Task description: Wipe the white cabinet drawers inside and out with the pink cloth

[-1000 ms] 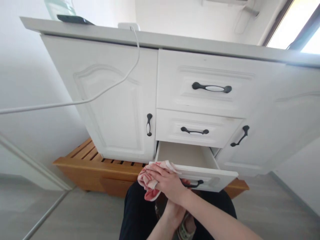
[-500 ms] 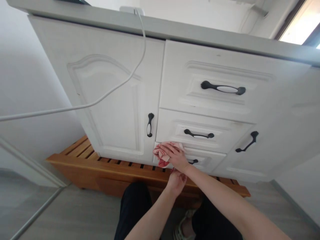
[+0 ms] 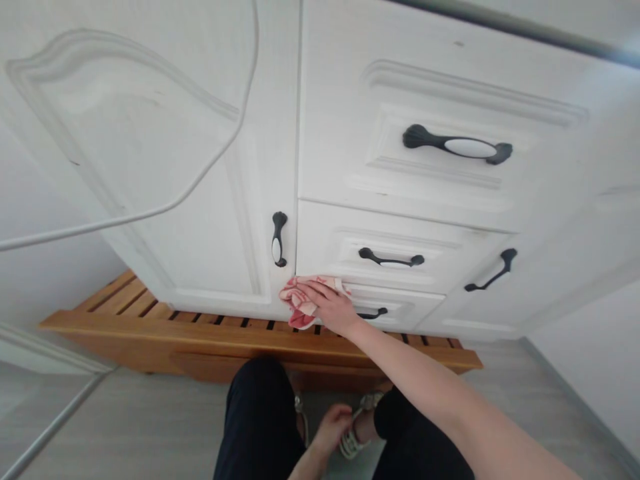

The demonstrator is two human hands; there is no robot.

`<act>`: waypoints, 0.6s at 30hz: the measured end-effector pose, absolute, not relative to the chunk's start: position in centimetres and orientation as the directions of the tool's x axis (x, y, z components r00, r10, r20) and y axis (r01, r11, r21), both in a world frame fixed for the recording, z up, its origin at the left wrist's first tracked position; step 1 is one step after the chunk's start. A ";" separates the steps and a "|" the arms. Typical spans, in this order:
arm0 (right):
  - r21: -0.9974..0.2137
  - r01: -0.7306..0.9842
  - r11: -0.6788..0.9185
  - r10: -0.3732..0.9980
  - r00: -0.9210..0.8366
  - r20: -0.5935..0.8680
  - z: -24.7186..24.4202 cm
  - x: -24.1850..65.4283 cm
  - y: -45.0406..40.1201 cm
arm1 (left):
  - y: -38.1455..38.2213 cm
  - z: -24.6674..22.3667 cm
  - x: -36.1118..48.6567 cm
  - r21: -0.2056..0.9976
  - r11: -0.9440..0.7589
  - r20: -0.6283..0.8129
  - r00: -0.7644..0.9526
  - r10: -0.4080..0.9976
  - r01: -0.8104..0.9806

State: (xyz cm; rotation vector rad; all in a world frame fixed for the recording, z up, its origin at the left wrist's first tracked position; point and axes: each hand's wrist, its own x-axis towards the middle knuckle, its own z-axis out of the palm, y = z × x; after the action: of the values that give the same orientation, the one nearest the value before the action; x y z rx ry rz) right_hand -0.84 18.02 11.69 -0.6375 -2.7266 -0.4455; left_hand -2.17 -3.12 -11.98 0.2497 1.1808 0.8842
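Observation:
My right hand [image 3: 333,308] presses a crumpled pink and white cloth [image 3: 301,303] against the left end of the bottom drawer [image 3: 407,310] of a white cabinet. Its fingers lie over the cloth, which hides that corner of the drawer. A red fold of the cloth hangs down near the wooden slats. Lower down, between my knees, my left hand [image 3: 334,427] hovers close to my shoes with nothing visible in it. Its fingers look loosely bent and a little apart.
The slatted wooden bench [image 3: 220,340] runs along the cabinet's foot, in front of my knees. Dark handles stick out from the middle drawer [image 3: 330,217] and the left door [image 3: 190,193]. A white cable [image 3: 200,180] hangs across that door.
My left hand has dropped away from the cloth to between my knees. My right hand stays on the cloth at the bottom drawer. The view has moved closer to the cabinet.

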 end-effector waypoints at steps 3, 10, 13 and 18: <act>0.224 0.592 0.774 0.442 -0.759 0.479 10.6 3.6 17.7 | -1.7 -13.4 -2.8 0.623 0.693 -0.744 -0.001 0.668 -0.363; 0.262 0.738 0.621 0.444 -0.608 0.658 9.5 13.6 16.6 | -1.5 -14.9 -3.1 0.549 0.811 -0.835 -0.100 0.541 -0.199; 0.276 0.787 0.552 0.473 -0.568 0.673 9.3 17.1 16.3 | -1.9 -14.5 -3.0 0.539 0.826 -0.842 -0.123 0.525 -0.164; 0.279 0.836 0.472 0.501 -0.515 0.696 8.5 21.8 16.0 | -2.0 -13.6 -3.3 0.548 0.823 -0.834 -0.165 0.526 -0.151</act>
State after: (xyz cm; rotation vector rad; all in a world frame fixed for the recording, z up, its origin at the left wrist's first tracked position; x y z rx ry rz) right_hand 21.77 16.02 8.55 -1.1055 -2.1912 -0.8307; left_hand -3.34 -2.01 -13.59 0.3003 1.6353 0.6117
